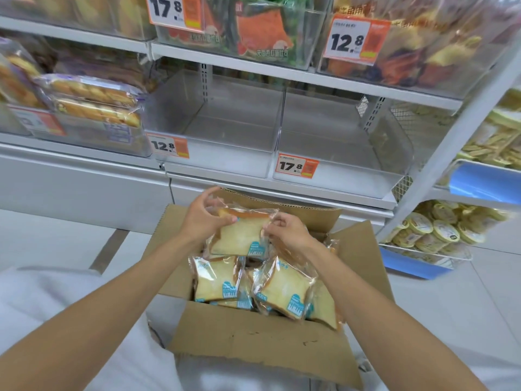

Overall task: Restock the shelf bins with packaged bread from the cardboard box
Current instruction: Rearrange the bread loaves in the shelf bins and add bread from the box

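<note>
An open cardboard box sits on the floor in front of me, holding several clear packs of sliced toast with blue labels. Above the box I hold one bread pack between both hands. My left hand grips its upper left edge, thumb on the front. My right hand pinches its right edge. Two clear shelf bins stand beyond the box: the left bin with a 12.8 tag and the right bin with a 17.8 tag. Neither bin holds any bread.
A bin of long bread packs stands on the left of the same shelf. The shelf above carries stocked bins with price tags. A white rack with snack tubs stands at the right. Tiled floor surrounds the box.
</note>
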